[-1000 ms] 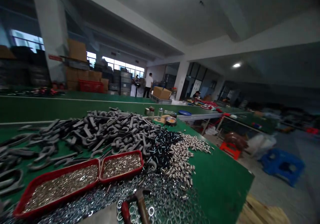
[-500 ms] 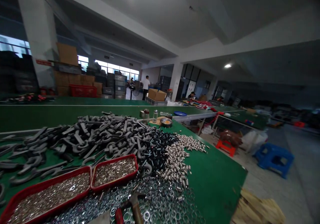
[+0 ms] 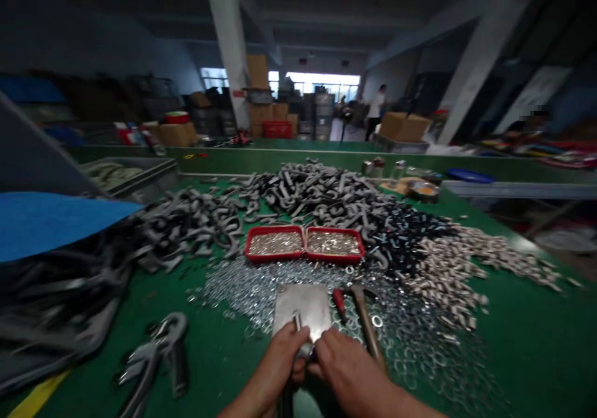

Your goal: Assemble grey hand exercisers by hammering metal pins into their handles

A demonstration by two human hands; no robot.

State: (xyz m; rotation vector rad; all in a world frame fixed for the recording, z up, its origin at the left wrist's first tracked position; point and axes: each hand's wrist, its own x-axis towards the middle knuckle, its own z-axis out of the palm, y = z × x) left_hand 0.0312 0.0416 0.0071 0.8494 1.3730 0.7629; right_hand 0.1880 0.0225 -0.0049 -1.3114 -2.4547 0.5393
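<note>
My left hand (image 3: pixel 282 359) is closed around a dark-handled piece with a shiny metal ribbed or threaded part (image 3: pixel 297 321) standing up from it. Against its other side, my right hand (image 3: pixel 345 368) has its fingers bent and pressed together at the same piece; what lies between them is hidden. Both hands are over the near edge of a flat metal plate (image 3: pixel 303 300). Just right of the plate are a hammer (image 3: pixel 368 325) and a red-handled tool (image 3: pixel 339 305). Grey hooked handles with metal parts (image 3: pixel 161 356) lie to the left.
Beyond the plate, two red trays (image 3: pixel 275 259) hold small metal pins. Loose washers (image 3: pixel 242 290) surround the plate. Behind rise grey hooked handles (image 3: pixel 317 188), with dark screws (image 3: pixel 401 231) and silver cylinders (image 3: pixel 457 256) rightward. A grey crate (image 3: pixel 158 175) stands back left.
The view has swung left and down, and both my hands, holding a piece over the plate, now show. Earlier neither hand was in view.
</note>
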